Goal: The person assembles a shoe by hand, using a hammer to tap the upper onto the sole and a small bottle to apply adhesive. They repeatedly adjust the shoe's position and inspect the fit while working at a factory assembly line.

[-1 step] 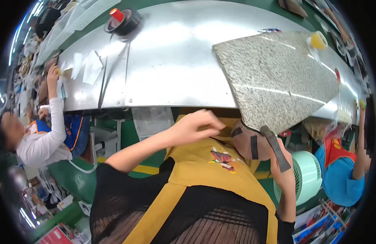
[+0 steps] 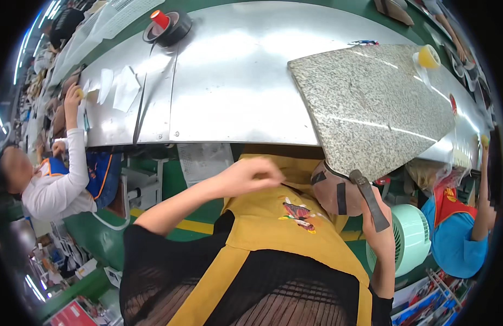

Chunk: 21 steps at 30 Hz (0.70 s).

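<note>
My left hand (image 2: 255,176) hovers over my yellow apron (image 2: 286,204) below the table's front edge. Its fingers are curled toward the thumb and slightly blurred; whether anything is pinched there cannot be seen. In my right hand (image 2: 380,237) is a dark grey metal hammer (image 2: 369,200) with a rounded face and a long flat peen; its handle is hidden. Left of that hand, a brownish-pink piece (image 2: 328,193) with dark strips rests against the apron, partly under the stone slab's corner.
A speckled stone slab (image 2: 371,103) lies on the metal table (image 2: 229,87), overhanging its front edge. A yellow tape roll (image 2: 428,56) stands on the slab. Farther left are a black roll (image 2: 172,31) and white pieces (image 2: 125,89). A mint-green fan (image 2: 409,239) is at my right; co-workers sit on both sides.
My left hand has moved slightly left and toward me. My right hand still holds the hammer in nearly the same place. The view has shifted a little.
</note>
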{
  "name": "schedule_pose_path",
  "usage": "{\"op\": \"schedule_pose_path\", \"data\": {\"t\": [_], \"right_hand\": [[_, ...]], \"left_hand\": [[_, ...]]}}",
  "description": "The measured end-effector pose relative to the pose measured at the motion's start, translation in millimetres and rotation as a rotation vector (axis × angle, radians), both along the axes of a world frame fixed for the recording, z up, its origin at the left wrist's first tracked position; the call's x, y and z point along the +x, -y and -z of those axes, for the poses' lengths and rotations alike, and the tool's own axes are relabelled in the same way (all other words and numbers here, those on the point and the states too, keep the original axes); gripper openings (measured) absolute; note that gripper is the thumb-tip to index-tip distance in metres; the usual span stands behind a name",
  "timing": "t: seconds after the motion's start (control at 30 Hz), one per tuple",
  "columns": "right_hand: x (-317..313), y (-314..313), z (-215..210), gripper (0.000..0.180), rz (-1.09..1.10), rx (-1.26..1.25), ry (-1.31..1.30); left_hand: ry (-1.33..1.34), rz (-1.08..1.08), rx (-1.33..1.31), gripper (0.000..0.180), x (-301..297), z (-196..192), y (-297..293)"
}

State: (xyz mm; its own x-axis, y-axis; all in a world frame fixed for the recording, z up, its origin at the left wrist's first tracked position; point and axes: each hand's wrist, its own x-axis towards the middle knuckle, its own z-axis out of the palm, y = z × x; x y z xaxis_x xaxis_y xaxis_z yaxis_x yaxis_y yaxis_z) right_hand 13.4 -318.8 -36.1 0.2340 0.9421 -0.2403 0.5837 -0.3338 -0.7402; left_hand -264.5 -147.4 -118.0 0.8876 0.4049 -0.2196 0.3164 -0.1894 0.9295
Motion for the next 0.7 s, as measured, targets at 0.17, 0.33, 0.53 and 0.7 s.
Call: {"op": "schedule_pose_path", "data": {"t": [0.17, 0.33, 0.53, 0.7], "right_hand": [[2, -3, -5, 0.027, 0.008, -0.137, -0.019], [1, -3, -3, 0.023, 0.024, -0.17, -0.009], [2, 4, 4, 0.022, 0.029, -0.037, -0.06], [-1, 4, 5, 0.023, 0.036, 0.005, -0.059]], "left_hand": [[-0.891, 0.622, -0.192, 0.038, -173, 86, 54], [-0.62, -0.561, -1.37, 0.051, -163, 71, 135], [-0.498, -0.607, -1.358, 0.023, -179, 65, 139], [-0.329, -0.504, -1.33, 0.024, -161, 29, 98]]}}
